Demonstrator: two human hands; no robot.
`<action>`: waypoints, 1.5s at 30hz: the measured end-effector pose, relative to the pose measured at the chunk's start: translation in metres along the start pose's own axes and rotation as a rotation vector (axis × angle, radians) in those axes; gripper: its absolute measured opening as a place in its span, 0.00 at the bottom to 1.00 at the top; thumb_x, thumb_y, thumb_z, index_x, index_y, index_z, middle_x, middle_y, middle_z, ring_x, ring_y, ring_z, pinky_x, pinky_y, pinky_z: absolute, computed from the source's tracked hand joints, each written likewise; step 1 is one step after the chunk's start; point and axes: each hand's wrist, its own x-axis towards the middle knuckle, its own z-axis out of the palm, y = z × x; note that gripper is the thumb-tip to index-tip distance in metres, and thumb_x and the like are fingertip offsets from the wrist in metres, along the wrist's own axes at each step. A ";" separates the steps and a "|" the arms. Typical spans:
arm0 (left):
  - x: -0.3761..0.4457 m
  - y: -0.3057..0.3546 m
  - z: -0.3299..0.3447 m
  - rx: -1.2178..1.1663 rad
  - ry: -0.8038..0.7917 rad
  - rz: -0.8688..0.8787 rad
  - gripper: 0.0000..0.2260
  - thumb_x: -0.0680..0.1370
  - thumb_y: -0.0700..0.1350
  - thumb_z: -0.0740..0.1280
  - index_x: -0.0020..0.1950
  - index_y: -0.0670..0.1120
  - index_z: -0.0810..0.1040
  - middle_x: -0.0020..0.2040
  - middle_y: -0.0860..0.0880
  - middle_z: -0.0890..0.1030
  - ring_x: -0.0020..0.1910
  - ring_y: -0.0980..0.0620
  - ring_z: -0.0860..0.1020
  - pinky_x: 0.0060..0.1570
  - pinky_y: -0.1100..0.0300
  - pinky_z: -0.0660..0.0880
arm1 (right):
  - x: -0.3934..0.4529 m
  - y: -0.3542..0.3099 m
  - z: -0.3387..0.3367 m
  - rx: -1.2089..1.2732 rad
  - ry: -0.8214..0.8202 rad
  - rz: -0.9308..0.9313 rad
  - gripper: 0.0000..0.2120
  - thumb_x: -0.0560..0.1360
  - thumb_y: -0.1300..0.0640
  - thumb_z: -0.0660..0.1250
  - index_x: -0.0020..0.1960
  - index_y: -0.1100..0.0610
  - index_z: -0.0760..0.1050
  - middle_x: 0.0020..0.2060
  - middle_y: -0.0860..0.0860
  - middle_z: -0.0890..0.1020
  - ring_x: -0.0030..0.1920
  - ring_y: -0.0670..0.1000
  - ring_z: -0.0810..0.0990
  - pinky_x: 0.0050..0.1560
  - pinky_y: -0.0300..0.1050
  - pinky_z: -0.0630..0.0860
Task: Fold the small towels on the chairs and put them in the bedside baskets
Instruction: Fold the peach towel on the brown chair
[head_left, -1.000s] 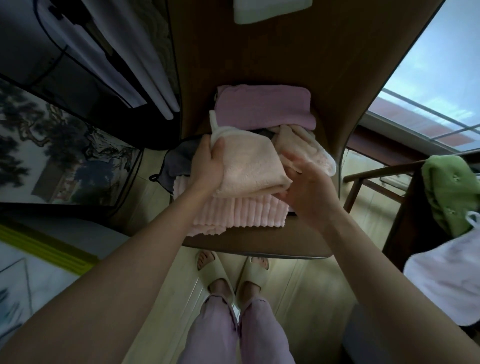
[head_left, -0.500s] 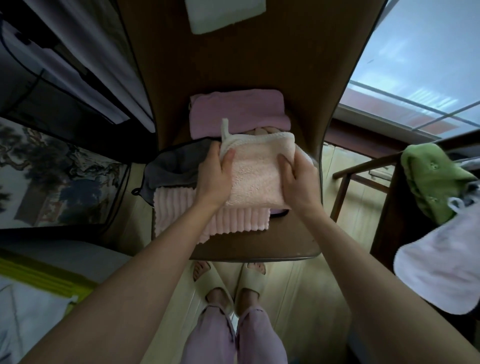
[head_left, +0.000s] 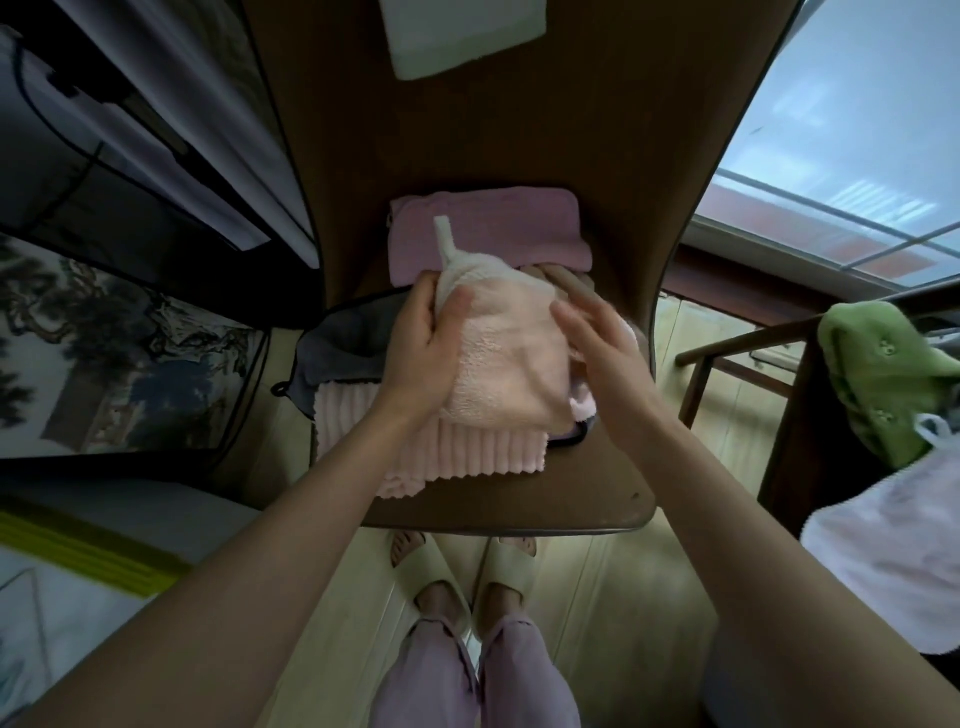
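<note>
Left hand (head_left: 423, 338) grips peach towel (head_left: 511, 358) on chair (head_left: 519, 499) mid-seat; right hand (head_left: 605, 348) open, flat beside it. Soft, light, floppy; hold by folded edges.

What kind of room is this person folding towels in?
Probably a bedroom at home: a bed edge with a green-striped cover sits at left, small towels are piled on a wooden chair, and a window is at right.
</note>
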 end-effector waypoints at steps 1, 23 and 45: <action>0.000 0.006 0.007 -0.014 -0.026 0.013 0.05 0.83 0.46 0.59 0.56 0.48 0.72 0.46 0.53 0.78 0.43 0.61 0.78 0.41 0.65 0.76 | -0.003 0.000 -0.001 0.054 -0.084 0.071 0.27 0.71 0.39 0.71 0.66 0.49 0.73 0.61 0.47 0.80 0.62 0.49 0.78 0.62 0.51 0.74; 0.034 -0.036 0.068 1.391 -0.829 0.159 0.62 0.57 0.74 0.71 0.78 0.57 0.35 0.78 0.46 0.34 0.76 0.38 0.34 0.72 0.35 0.37 | -0.027 0.036 -0.114 0.532 0.302 0.234 0.20 0.74 0.65 0.69 0.65 0.62 0.73 0.58 0.59 0.82 0.56 0.58 0.82 0.59 0.60 0.78; -0.005 -0.055 0.030 0.962 -0.670 0.172 0.24 0.70 0.62 0.66 0.64 0.63 0.66 0.51 0.56 0.77 0.45 0.55 0.77 0.42 0.52 0.79 | -0.061 0.041 -0.068 0.341 0.513 0.175 0.24 0.76 0.65 0.67 0.70 0.57 0.68 0.60 0.53 0.79 0.57 0.52 0.81 0.54 0.52 0.81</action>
